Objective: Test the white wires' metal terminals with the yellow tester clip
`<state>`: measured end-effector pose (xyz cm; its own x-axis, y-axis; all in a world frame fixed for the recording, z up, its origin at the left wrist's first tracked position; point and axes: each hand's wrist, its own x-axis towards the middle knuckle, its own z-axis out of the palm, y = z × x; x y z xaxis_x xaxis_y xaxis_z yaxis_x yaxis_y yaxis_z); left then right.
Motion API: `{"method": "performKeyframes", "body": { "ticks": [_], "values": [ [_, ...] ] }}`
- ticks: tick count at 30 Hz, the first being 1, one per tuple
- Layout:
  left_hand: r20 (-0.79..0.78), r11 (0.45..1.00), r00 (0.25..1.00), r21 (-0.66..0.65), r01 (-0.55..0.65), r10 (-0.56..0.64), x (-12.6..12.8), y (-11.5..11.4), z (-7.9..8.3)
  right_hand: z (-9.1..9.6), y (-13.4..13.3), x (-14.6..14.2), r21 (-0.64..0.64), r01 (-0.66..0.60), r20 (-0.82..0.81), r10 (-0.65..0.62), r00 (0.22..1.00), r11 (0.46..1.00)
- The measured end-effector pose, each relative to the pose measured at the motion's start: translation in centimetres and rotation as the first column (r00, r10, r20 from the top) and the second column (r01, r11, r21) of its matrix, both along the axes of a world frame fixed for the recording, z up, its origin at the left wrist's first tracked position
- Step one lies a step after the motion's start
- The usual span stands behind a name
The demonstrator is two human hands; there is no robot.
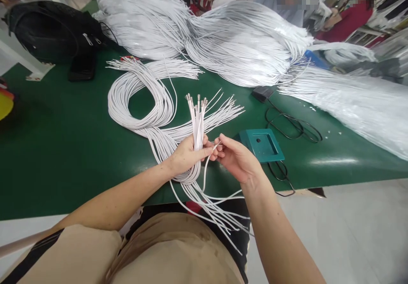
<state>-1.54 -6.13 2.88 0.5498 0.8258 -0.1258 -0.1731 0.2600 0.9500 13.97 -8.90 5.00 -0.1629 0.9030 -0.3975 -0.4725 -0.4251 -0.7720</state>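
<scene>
My left hand point(188, 154) is closed round a bunch of thin white cables point(197, 118), their metal-tipped ends standing upright above my fingers. My right hand point(234, 156) pinches the end of a single white cable point(216, 146) right beside the bunch. The cables trail down over the table edge onto my lap. A looped coil of the same white cables point(137, 99) lies on the green table point(63, 148) just beyond my hands.
A teal box-like fixture point(263, 144) with a black cord point(296, 126) sits right of my hands. Big heaps of white cable point(242, 41) fill the back and right. A black backpack point(51, 29) lies far left. Other people are behind the table.
</scene>
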Motion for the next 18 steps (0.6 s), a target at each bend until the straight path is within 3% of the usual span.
{"method": "performKeyframes", "body": {
  "ticks": [7, 11, 18],
  "values": [
    [0.011, 1.000, 1.000, 0.018, -0.002, 0.002, 0.15, 0.14, -0.24, -0.04, -1.07, -0.02, 0.051, 0.098, 0.011, -0.099, 0.995, 0.994],
    [0.042, 1.000, 0.999, 0.015, -0.017, 0.017, 0.27, 0.24, -0.43, -0.08, -1.15, -0.24, 0.111, 0.160, 0.185, -0.178, 0.966, 0.981],
    [0.105, 1.000, 0.994, -0.010, 0.002, -0.001, 0.11, 0.28, -0.93, -0.31, -1.13, -0.64, 0.249, 0.172, 0.492, -0.277, 0.825, 0.953]
  ]
}}
